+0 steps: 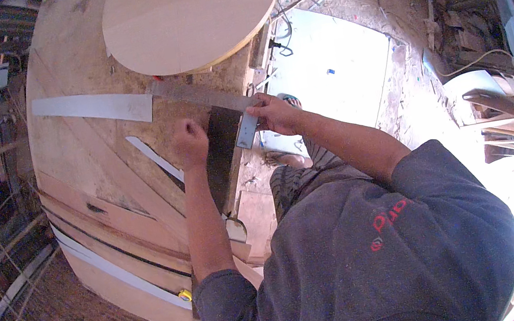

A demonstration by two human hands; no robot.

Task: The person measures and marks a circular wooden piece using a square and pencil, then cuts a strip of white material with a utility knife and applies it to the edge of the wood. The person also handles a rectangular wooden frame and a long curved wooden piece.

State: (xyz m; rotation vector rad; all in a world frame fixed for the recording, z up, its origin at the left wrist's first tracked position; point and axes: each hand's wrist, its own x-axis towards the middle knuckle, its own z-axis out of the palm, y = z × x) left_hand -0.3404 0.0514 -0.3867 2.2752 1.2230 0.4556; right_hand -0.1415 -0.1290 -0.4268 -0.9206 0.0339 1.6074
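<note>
The metal square [246,131] sits at the desk's [67,63] edge, its handle pinched in our right hand [278,115] and its blade reaching left, just beyond our left hand [191,142], which we hold clenched.

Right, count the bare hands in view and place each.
2. The left hand, curled, is over the wooden worktop; the right hand is at the worktop's edge, gripping a try square.

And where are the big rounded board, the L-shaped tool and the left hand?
Rounded board [194,17]: head view, its flat top.
L-shaped tool [246,130]: head view, its pale handle.
Left hand [191,143]: head view, its middle.
</note>
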